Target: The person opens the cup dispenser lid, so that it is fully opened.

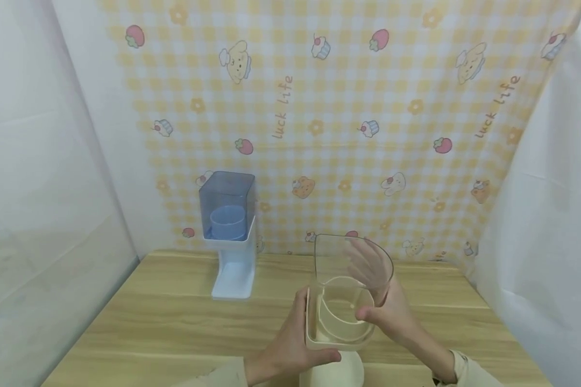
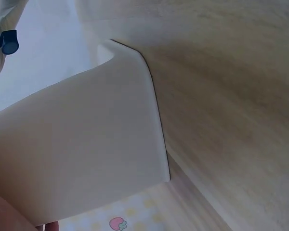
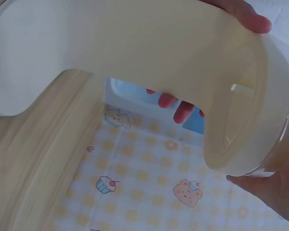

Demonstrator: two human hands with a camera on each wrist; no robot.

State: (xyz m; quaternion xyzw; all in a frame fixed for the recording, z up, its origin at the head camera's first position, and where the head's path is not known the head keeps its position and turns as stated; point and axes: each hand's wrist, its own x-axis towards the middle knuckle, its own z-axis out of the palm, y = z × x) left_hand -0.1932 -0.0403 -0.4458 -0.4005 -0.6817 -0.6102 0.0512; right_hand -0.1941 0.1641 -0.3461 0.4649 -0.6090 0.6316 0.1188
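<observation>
A cream dispenser stand with a round well in its head and a clear cover is between both hands at the front of the table. My left hand grips the cream head from the left, thumb in front; its fingertips show behind the stand's neck in the right wrist view. With my right hand I hold the clear cover, thumb on the near side and fingers seen through it behind. In the left wrist view the cream foot meets the table. Whether the cover is fully seated, I cannot tell.
A similar blue dispenser with a smoky cover stands at the back left of the wooden table. Behind it hangs a yellow checked cloth. White sheets close off both sides.
</observation>
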